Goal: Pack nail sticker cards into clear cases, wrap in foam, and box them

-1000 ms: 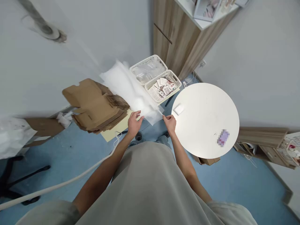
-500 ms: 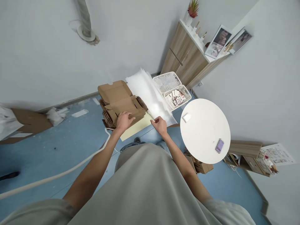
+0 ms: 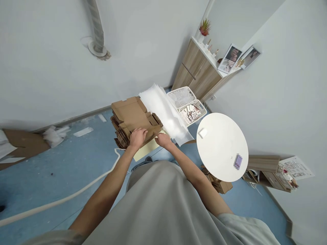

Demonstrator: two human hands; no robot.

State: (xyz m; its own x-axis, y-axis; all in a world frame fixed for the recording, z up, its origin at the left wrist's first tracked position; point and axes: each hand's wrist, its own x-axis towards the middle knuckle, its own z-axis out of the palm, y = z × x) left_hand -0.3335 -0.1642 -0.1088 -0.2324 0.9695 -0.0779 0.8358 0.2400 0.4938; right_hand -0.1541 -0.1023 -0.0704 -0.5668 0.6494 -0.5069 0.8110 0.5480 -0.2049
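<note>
A brown cardboard box (image 3: 135, 114), opened out with its large lid panel lying back, rests on a stack of folded cardboard boxes (image 3: 121, 134). My left hand (image 3: 138, 137) has its fingers curled over the front edge of the top box. At the box's front right corner, my right hand (image 3: 164, 140) is closed, its fingertips pinching the edge. Part of a pale yellow sheet (image 3: 146, 151) shows below the stack, between my arms. White foam sheets (image 3: 166, 110) lie just right of the boxes.
Two white baskets (image 3: 201, 112) stand beyond the foam; the nearer holds printed cards. A round white table (image 3: 222, 153) is at my right, with cartons (image 3: 222, 185) beneath it. A white hose (image 3: 89, 185) runs along my left. A wooden cabinet (image 3: 201, 69) stands behind.
My right hand has moved left, from beside the yellow sheet to the box's front right corner. My left hand stays at the front edge. The camera view has shifted slightly.
</note>
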